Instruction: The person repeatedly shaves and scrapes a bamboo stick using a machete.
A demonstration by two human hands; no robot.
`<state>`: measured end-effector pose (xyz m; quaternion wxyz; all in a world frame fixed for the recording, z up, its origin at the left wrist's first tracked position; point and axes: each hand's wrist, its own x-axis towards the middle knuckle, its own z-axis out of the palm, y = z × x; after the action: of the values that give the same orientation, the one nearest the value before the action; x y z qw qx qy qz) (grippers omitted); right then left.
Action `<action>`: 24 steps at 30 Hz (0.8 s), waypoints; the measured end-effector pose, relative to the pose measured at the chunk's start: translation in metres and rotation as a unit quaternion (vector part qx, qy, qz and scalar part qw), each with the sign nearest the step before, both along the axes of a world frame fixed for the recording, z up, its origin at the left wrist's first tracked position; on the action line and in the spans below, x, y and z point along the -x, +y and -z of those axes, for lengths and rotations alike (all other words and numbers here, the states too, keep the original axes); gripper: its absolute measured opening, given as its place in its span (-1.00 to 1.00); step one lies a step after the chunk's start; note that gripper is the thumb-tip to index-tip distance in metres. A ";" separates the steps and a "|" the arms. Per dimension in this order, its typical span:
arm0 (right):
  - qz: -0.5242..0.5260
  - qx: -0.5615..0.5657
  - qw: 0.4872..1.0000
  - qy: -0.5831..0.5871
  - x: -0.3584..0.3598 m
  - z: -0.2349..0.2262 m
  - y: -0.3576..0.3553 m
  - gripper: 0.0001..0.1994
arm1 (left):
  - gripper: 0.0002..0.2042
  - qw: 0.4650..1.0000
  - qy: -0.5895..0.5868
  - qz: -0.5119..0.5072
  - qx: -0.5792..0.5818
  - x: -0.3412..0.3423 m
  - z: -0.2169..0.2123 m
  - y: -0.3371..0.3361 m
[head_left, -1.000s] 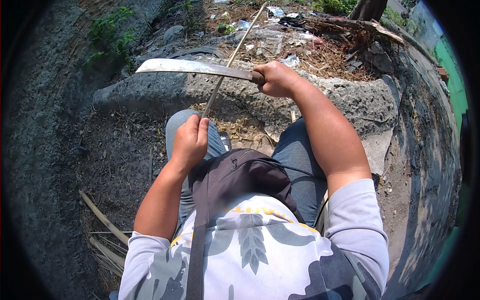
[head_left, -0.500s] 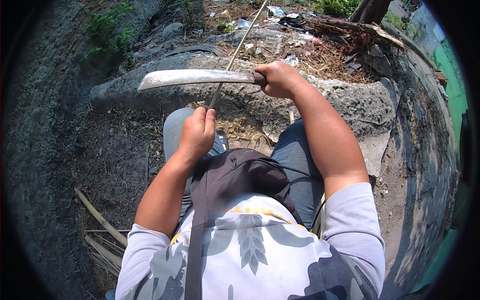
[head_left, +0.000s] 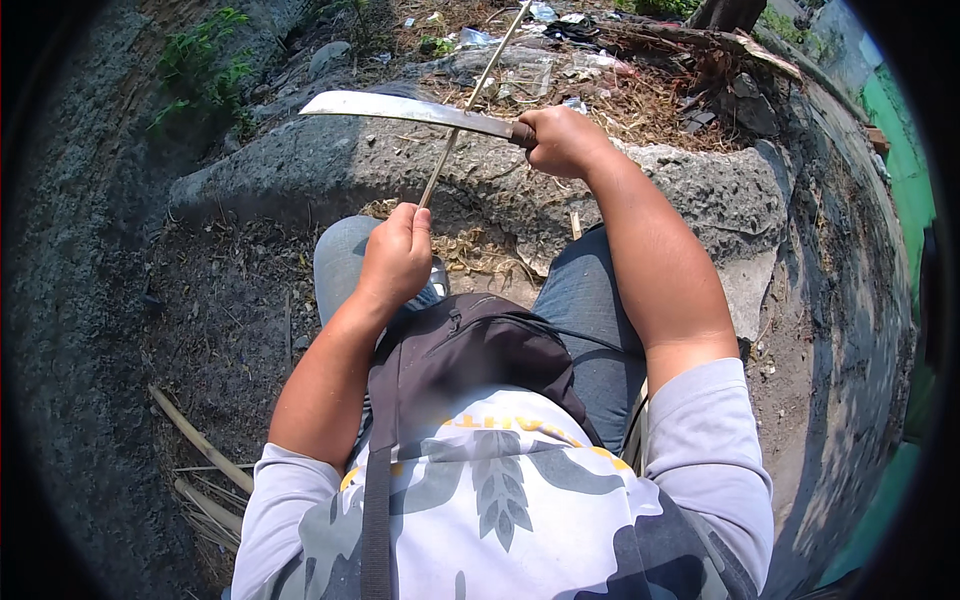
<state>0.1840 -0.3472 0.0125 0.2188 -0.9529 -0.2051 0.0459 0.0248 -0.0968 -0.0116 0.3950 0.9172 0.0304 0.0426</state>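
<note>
Left hand: your left hand (head_left: 395, 255) is curled into a closed fist around the lower end of a thin, pale, straight bamboo stick (head_left: 470, 100), held above your left knee.
Right hand: your right hand (head_left: 562, 140) is wrapped tight, fingers fully closed, around the dark handle of a long, curved, grey metal machete (head_left: 410, 108).
Stick: it rises from your left fist, slanting up and to the right, passes the blade and runs on over the litter beyond the stone towards the top edge of the view.
Blade: it lies nearly level, its tip pointing to your left, and crosses the stick at about mid-blade; the two appear to touch where they cross.
Seat and legs: you are sitting with both knees in blue jeans (head_left: 585, 310) spread apart, facing a rough grey stone kerb (head_left: 690, 190).
Body: a black sling bag (head_left: 470, 350) hangs across your chest over a grey patterned shirt.
Ground: dry leaves and pale shavings (head_left: 480, 250) lie between your knees; split bamboo strips (head_left: 200, 445) lie on the soil to your left.
</note>
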 end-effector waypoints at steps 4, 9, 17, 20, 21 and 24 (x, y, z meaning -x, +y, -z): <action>-0.033 0.003 0.999 0.012 -0.002 0.005 0.001 -0.74 | -0.71 1.000 -0.001 0.003 -0.014 -0.001 -0.007 0.001; -0.110 0.008 0.994 -0.022 0.008 -0.002 0.018 -0.81 | -0.71 0.999 -0.006 0.006 -0.044 -0.003 -0.010 0.004; 0.026 0.032 0.998 0.056 -0.014 0.007 -0.013 -0.58 | -0.71 1.000 0.009 0.021 -0.015 0.022 -0.017 0.019; 0.001 0.013 0.999 0.030 -0.007 0.006 -0.008 -0.62 | -0.71 1.000 0.011 0.016 -0.024 0.025 -0.016 0.021; -0.017 -0.019 1.000 0.017 -0.005 0.007 -0.004 -0.65 | -0.71 1.000 0.005 0.014 -0.020 0.023 -0.018 0.021; -0.079 0.004 0.997 0.011 0.009 0.001 0.015 -0.72 | -0.72 1.000 0.003 0.014 -0.021 0.024 -0.017 0.025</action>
<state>0.1753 -0.3321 0.0112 0.2127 -0.9340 -0.2771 0.0748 0.0010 -0.0718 0.0054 0.3758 0.9259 0.0173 0.0351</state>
